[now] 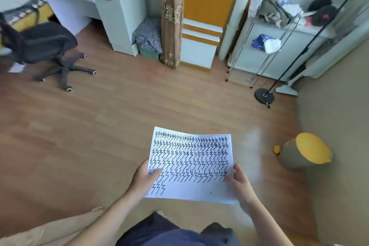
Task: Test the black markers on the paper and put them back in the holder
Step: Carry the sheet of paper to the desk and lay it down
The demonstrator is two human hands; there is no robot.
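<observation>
Dark-clothed lap [169,231] lowest; above it left hand [144,177] and right hand [240,182] pinch the paper [191,166] by its side edges, over the floor [99,126]. Zigzags nearly fill it, so testing seems well along; no markers or holder visible.

Evenly and softly lit by diffuse daylight with only faint shadows, slightly soft overall, motion-smeared along the left and right margins, bowed by wide-angle distortion towards the corners, and free of harsh glare.
</observation>
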